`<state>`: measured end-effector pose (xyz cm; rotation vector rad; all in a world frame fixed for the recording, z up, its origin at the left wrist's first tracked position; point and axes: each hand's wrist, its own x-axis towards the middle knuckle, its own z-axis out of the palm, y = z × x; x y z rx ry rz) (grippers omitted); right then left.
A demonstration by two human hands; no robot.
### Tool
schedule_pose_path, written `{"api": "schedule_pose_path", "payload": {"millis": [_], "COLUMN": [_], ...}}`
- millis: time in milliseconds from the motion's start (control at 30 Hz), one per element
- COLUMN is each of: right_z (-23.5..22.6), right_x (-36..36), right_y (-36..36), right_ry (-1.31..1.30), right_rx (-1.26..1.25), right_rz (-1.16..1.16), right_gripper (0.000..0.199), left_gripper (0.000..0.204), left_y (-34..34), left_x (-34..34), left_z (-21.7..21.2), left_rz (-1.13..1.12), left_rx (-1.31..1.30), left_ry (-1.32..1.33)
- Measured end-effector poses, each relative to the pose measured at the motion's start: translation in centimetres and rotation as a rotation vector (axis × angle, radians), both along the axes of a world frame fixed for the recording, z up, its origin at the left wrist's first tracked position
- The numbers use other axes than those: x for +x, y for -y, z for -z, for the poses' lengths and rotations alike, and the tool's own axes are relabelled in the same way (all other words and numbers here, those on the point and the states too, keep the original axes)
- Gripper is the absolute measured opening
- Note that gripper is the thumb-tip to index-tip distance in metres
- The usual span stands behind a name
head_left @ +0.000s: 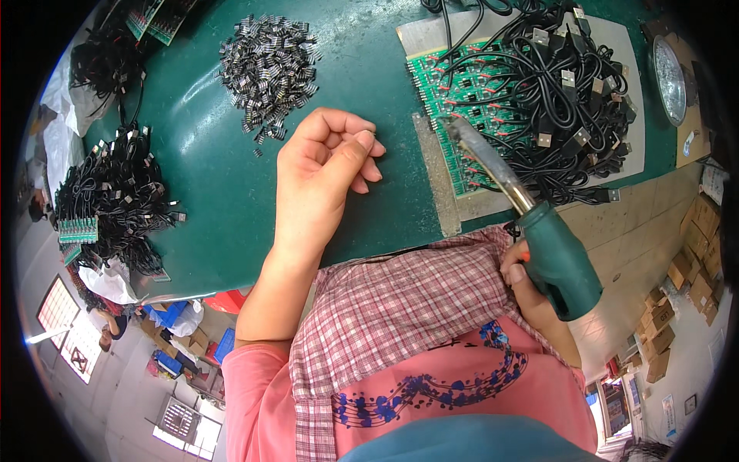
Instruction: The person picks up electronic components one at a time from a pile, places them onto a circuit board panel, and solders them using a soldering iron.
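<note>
Right hand (523, 271) wrapped round the handle of a green-handled soldering tool (560, 258), metal tip (489, 158) angled far-left over the green circuit boards (431, 91); contact unclear from where I stand. Left hand (331, 158) narrow, thumb against curled index finger, above the surface (208, 208); can't tell if it pinches anything small. Boards sit in a row on a pale sheet (631, 58), right of the left hand, black USB cables (535, 96) heaped on their right side. Good handling, I'd judge: steady wrist, light tip pressure, shaft clear of the cable jackets, left fingertips well off the metal, boards not nudged out of line. Farther out: pile of small metal-legged parts (269, 73) far-left, second cable-and-board bundle (119, 196) at the left edge, round metal dish (669, 81) far right
</note>
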<state>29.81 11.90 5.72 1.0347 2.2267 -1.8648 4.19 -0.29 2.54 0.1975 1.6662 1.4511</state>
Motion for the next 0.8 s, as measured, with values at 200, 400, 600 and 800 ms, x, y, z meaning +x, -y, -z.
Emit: {"api": "schedule_pose_path", "payload": {"millis": [200, 400, 600, 800], "right_z": [-0.1, 0.0, -1.0, 0.2], "right_x": [-0.1, 0.1, -1.5, -4.8], "right_y": [0.3, 0.1, 0.2, 0.3], "right_ry": [-0.030, -0.037, -0.061, -0.234], "right_rx": [-0.105, -0.088, -0.115, 0.235], "right_rz": [0.137, 0.064, 0.149, 0.024], "right_gripper": [0.003, 0.003, 0.006, 0.020], "left_gripper": [0.009, 0.009, 0.010, 0.011], "left_y": [0.0, 0.0, -0.2, -0.8], "left_x": [0.1, 0.2, 2.3, 5.2], "left_z": [0.0, -0.4, -2.2, -3.5], "left_rz": [-0.005, -0.022, 0.145, 0.341], "left_rx": [-0.003, -0.009, 0.020, 0.048], "left_ry": [-0.007, -0.025, 0.281, 0.517]}}
